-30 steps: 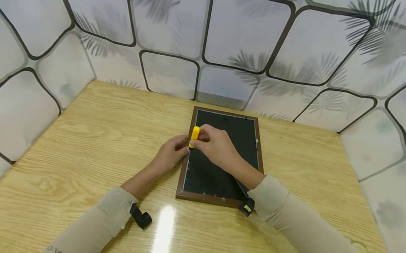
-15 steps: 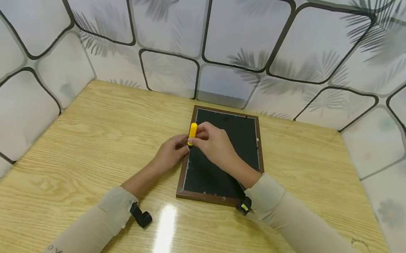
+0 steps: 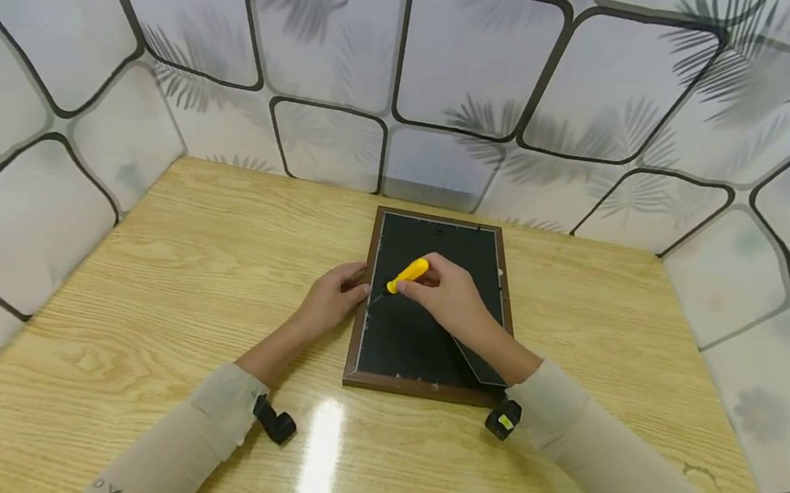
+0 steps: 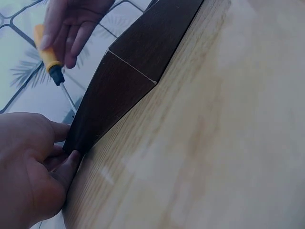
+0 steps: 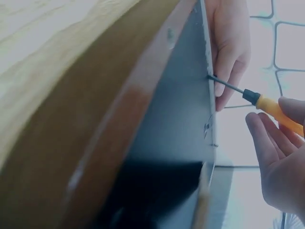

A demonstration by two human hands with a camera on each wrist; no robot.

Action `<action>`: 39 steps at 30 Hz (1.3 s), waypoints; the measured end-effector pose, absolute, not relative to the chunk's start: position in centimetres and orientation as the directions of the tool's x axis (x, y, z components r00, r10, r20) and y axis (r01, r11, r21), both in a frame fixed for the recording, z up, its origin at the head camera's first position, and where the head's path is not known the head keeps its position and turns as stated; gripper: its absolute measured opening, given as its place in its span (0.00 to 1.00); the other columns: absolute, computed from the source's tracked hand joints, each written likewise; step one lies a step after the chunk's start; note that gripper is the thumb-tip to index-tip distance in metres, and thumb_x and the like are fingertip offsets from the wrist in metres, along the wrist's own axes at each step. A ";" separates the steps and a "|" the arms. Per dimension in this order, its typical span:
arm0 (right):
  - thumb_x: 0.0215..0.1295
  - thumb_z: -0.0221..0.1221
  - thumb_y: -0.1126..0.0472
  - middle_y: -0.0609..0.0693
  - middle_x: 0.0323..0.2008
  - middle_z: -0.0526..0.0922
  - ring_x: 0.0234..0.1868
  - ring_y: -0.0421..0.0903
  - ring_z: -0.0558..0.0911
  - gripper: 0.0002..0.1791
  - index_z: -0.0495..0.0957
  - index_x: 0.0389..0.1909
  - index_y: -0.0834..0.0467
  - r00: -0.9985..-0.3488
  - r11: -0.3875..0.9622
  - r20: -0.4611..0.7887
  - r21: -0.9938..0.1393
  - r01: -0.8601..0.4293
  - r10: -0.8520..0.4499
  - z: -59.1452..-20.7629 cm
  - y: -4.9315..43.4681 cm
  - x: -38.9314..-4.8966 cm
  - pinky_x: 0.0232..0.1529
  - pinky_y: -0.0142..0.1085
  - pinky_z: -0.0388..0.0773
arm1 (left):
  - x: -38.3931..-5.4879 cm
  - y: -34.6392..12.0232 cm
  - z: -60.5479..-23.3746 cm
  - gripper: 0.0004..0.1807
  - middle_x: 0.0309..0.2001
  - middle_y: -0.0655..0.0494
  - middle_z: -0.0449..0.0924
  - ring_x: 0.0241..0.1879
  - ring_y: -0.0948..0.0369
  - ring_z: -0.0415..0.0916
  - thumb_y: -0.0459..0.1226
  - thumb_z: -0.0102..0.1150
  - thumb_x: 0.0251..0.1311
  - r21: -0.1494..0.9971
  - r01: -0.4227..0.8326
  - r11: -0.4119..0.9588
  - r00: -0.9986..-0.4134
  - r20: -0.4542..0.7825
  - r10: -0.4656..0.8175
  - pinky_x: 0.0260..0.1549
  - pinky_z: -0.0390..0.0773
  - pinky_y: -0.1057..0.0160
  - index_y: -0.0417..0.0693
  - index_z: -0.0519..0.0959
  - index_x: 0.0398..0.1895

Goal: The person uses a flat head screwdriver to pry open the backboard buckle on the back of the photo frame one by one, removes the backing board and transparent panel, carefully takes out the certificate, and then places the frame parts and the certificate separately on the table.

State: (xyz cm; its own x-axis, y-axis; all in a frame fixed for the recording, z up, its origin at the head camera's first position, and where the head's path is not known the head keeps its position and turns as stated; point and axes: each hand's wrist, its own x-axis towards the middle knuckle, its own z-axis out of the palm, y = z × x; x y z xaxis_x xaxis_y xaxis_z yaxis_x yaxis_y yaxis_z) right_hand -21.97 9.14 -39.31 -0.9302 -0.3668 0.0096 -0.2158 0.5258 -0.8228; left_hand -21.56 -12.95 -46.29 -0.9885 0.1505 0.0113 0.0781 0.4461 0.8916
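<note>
A brown picture frame (image 3: 356, 348) lies on the table with its black backing board (image 3: 402, 337) facing up. My right hand (image 3: 460, 303) pinches the yellow handle of a screwdriver (image 3: 409, 275) over the board. The screwdriver slants, handle up to the right. In the right wrist view the screwdriver (image 5: 269, 107) touches the frame's inner edge with its metal tip. My left hand (image 3: 332, 302) grips the frame's left side, thumb at the rim; the left wrist view shows that hand (image 4: 28, 167) at the dark outer edge. Some left fingers are hidden by the frame.
A flap (image 3: 484, 366) stands slightly raised from the backing near the lower right corner, partly under the right forearm. Small metal tabs line the frame's inner edge. The wooden table (image 3: 218, 259) meets a patterned wall covering (image 3: 334, 142) at the back and sides.
The screwdriver has gone from nearly upright at the left rim to a slant, its handle lowered rightward. My right hand has moved right and slightly nearer. The left hand keeps its place.
</note>
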 end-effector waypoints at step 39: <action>0.69 0.63 0.48 0.58 0.56 0.79 0.50 0.51 0.76 0.24 0.78 0.60 0.58 -0.984 0.487 -0.079 -0.874 -0.010 -0.160 -43.5 20.0 -25.7 0.51 0.37 0.75 | -17.1 -13.8 -45.4 0.28 0.69 0.44 0.72 0.63 0.47 0.74 0.40 0.56 0.73 0.915 -0.008 0.403 -0.987 -0.073 0.145 0.57 0.79 0.48 0.42 0.67 0.73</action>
